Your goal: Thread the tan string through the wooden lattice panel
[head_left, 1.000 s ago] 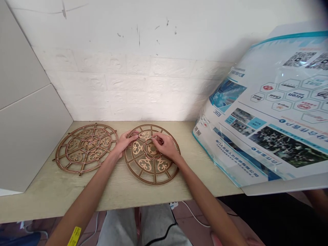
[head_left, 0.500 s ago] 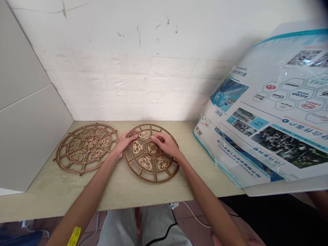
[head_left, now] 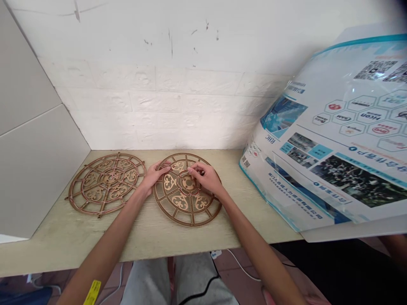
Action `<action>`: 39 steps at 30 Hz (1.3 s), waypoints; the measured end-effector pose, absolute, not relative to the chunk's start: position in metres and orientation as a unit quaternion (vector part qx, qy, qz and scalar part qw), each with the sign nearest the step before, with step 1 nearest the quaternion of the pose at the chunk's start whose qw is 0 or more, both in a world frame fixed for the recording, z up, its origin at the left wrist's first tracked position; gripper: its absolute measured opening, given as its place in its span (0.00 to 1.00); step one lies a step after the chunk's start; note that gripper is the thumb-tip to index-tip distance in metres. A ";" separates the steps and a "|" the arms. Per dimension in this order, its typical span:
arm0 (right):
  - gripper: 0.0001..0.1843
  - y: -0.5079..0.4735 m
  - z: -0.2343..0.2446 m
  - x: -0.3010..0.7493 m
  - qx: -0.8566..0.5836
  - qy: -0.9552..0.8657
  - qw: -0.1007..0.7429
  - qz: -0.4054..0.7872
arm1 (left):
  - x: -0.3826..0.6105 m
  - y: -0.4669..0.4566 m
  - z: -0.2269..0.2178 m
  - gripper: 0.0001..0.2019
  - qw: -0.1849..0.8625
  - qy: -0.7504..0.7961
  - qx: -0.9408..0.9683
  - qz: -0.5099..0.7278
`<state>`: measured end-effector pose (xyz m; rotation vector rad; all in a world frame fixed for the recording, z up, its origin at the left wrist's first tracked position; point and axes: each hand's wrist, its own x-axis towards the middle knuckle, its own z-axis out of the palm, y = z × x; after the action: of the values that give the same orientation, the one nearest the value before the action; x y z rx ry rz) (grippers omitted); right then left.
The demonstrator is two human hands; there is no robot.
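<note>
While L hand [head_left: 154,177] rests on rt disc [head_left: 178,207] at 10 o'clock, R hand [head_left: 205,178] sits at 2 o'clock, fingertips [head_left: 192,169] bunched near hub [head_left: 188,183]. Hands apart, both on disc; clamped or not, can't tell. Rt disc flat on shelf [head_left: 51,241], bronze fretwork. 2nd disc [head_left: 106,184] just beside at 9 o'clock, flat, untouched, finer tracery. Poster bag [head_left: 333,140] at 3 o'clock. Done vs left: can't tell from view.

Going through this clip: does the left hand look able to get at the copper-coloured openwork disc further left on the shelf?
Probably yes. The left hand rests on the other disc, right beside the copper-coloured openwork disc, and nothing lies between them.
</note>
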<state>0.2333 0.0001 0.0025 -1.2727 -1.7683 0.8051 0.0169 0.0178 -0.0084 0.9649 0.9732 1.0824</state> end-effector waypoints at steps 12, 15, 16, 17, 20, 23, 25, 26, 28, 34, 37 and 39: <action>0.23 0.005 -0.002 0.234 -0.487 -0.648 0.457 0.366 | 0.017 0.016 -0.005 0.28 0.643 0.433 0.430 0.463; 0.26 0.005 -0.003 0.236 -0.489 -0.634 0.452 0.392 | 0.017 0.016 -0.005 0.28 0.646 0.431 0.429 0.462; 0.27 0.005 -0.004 0.237 -0.491 -0.629 0.449 0.403 | 0.017 0.016 -0.006 0.28 0.647 0.431 0.426 0.462; 0.28 0.006 -0.004 0.237 -0.491 -0.624 0.444 0.415 | 0.017 0.017 -0.006 0.29 0.649 0.431 0.424 0.461; 0.28 0.007 -0.004 0.239 -0.483 -0.615 0.436 0.446 | 0.017 0.017 -0.007 0.29 0.652 0.430 0.421 0.461; 0.28 0.007 -0.002 0.239 -0.471 -0.609 0.439 0.463 | 0.018 0.017 -0.007 0.28 0.650 0.430 0.420 0.466; 0.27 0.007 -0.002 0.239 -0.468 -0.612 0.442 0.460 | 0.018 0.017 -0.006 0.28 0.649 0.431 0.420 0.466; 0.26 0.007 -0.002 0.240 -0.466 -0.615 0.443 0.456 | 0.018 0.017 -0.007 0.28 0.648 0.430 0.420 0.467; 0.26 0.007 -0.002 0.241 -0.460 -0.624 0.440 0.454 | 0.018 0.017 -0.007 0.27 0.647 0.427 0.422 0.469; 0.27 0.007 0.001 0.243 -0.458 -0.650 0.399 0.457 | 0.017 0.017 -0.007 0.27 0.643 0.429 0.429 0.468; 0.26 0.007 0.002 0.244 -0.452 -0.644 0.394 0.475 | 0.017 0.018 -0.007 0.27 0.645 0.427 0.428 0.468; 0.27 0.008 0.001 0.244 -0.451 -0.634 0.400 0.484 | 0.017 0.018 -0.007 0.28 0.646 0.428 0.425 0.468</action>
<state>0.2444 0.0079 0.0009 -1.1398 -1.6043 1.2243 0.0173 0.0175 -0.0071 0.9680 0.9751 1.0647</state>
